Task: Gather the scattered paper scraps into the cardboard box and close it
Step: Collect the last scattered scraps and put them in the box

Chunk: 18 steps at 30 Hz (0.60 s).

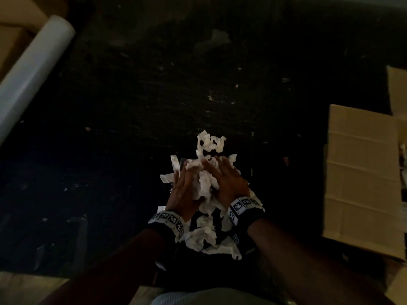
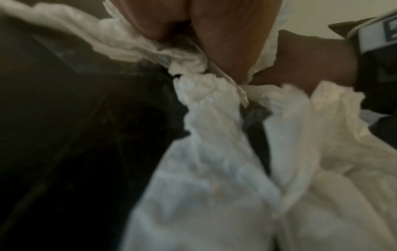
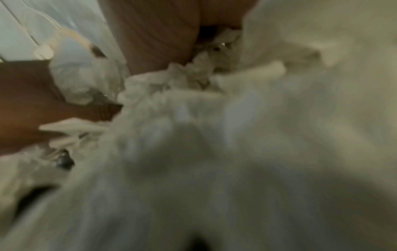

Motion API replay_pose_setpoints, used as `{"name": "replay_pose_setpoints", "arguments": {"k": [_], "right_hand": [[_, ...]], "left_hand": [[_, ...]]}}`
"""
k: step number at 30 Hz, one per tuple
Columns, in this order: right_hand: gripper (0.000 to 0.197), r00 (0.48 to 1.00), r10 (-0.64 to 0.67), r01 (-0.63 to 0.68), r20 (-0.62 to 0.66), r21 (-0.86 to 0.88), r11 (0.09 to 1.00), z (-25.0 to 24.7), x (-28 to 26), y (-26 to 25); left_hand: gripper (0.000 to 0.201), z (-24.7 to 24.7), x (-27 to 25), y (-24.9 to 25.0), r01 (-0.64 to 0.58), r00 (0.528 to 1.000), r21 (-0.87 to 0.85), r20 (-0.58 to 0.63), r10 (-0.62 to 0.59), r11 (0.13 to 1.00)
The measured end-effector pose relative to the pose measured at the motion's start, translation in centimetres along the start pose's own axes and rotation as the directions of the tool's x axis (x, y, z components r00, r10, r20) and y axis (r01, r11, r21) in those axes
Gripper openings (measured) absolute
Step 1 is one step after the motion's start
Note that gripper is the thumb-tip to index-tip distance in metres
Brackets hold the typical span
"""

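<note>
A crumpled bundle of white paper scraps [image 1: 206, 186] is held between both hands above the dark floor [image 1: 132, 106], with strips hanging down past the wrists. My left hand [image 1: 185, 183] cups its left side and my right hand [image 1: 226, 177] lies over its right side, fingers bent round the paper. In the left wrist view the left palm [image 2: 225, 34] presses the scraps [image 2: 214, 152]. The right wrist view is blurred, with the right palm [image 3: 154, 34] against the scraps [image 3: 214, 135]. The cardboard box [image 1: 361, 172] lies at the right, one flap spread toward me.
A white roll [image 1: 33, 69] leans across the upper left beside more cardboard [image 1: 17, 18]. Tiny paper bits [image 1: 236, 85] dot the floor farther out, and a faint pale scrap [image 1: 218, 38] lies at the far side.
</note>
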State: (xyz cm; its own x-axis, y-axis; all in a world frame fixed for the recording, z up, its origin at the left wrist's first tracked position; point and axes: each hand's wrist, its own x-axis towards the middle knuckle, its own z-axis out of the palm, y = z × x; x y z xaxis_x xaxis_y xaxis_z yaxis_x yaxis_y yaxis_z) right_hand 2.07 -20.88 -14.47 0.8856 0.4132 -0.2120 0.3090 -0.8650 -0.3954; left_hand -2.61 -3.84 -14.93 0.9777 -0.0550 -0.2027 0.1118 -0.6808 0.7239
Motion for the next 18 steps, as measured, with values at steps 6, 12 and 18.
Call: {"name": "replay_pose_setpoints", "arguments": {"k": [6,12,18], "right_hand": [[0.1,0.978,-0.076,0.077,-0.192,0.0,0.997,0.9,-0.6,0.3],[0.094,0.964,-0.082,0.095,-0.255,0.04,0.995,1.0,-0.8,0.5],[0.091,0.971,-0.058,0.072,-0.23,0.054,0.996,1.2,-0.8,0.4]], "left_hand": [[0.118,-0.3,0.2,0.2,-0.101,0.995,0.033,0.004,0.101,0.994],[0.105,0.2,0.3,-0.5,-0.122,0.992,0.1,-0.001,0.122,0.988],[0.104,0.3,0.2,-1.0,-0.179,0.984,0.157,0.03,0.177,0.971]]}}
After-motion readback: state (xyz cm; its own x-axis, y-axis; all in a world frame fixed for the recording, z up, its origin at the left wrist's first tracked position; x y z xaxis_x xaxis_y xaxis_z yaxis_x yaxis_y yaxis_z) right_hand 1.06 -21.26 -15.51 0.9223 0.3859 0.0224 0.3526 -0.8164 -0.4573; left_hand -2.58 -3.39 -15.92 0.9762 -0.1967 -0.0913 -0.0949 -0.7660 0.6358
